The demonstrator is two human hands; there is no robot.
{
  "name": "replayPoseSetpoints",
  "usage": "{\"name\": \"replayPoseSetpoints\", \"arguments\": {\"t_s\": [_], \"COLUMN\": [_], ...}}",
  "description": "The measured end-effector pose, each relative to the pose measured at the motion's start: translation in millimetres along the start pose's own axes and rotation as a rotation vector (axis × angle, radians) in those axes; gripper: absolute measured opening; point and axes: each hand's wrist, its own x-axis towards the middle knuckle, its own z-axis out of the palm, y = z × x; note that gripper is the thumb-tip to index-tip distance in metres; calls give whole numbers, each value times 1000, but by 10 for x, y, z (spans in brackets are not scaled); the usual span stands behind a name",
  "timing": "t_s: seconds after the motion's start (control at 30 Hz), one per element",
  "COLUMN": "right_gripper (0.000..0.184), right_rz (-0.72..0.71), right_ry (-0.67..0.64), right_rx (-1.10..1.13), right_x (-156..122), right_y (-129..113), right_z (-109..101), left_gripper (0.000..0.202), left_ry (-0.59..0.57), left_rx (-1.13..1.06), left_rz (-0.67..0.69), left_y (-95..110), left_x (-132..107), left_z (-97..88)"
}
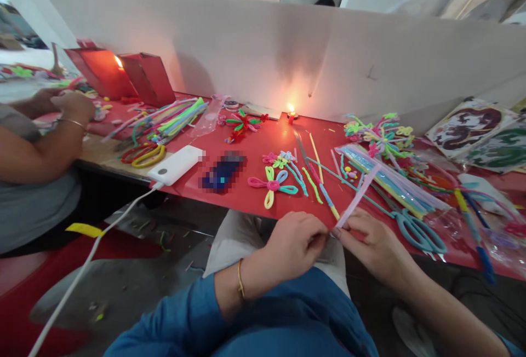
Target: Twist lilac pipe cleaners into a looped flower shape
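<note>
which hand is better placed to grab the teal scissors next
Probably the right hand: it is nearer the teal scissors than the left hand, though it pinches a pale pink strip.

free: red tabletop [263, 136] left of candle [291, 119] | obstacles: pink strip [360, 193] (held aslant), blue scissors [424, 234]

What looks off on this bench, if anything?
Fire hazard, maybe: the red candle burns unshielded, with a yellow pipe cleaner and red-and-green pipe-cleaner flower nearby; the left flame sits between red boards. The dark blue object is pixelated, so its condition can't be told.
</note>
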Motion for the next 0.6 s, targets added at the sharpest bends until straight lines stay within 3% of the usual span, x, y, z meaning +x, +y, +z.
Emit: {"name": "replayPoseSetpoints", "arguments": {"t_s": [0.1, 0.17, 0.23, 0.33, 0.43, 0.5, 0.6], "right_gripper": [27, 29, 32, 33, 18, 10, 13], "right_rz": [333, 443, 423, 244, 1, -257, -508], "right_ry": [-93, -116, -156, -186, 178, 279, 199], "right_rx": [489, 720, 736, 465, 102, -81, -271], "right_x": [-23, -47, -60, -57, -55, -65, -74], "right_y": [-28, -16, 51, 251, 422, 426, 281], "right_z": [99, 123, 68, -144, -338, -366, -263], "left_gripper": [20, 20, 18, 11, 9, 13, 19], "left_ry": [36, 46, 49, 20, -44, -94, -164], "left_rx": [321, 323, 198, -198, -651, -856, -984], "left_rz": [301, 348, 265, -85, -409, -504, -561], "left_y": [-46, -84, -115, -140, -137, -117, -63], "left_x": [-20, -12, 8, 40, 61, 69, 77], "left_z": [-5, -10, -20, -46, -67, -62, -34]}}
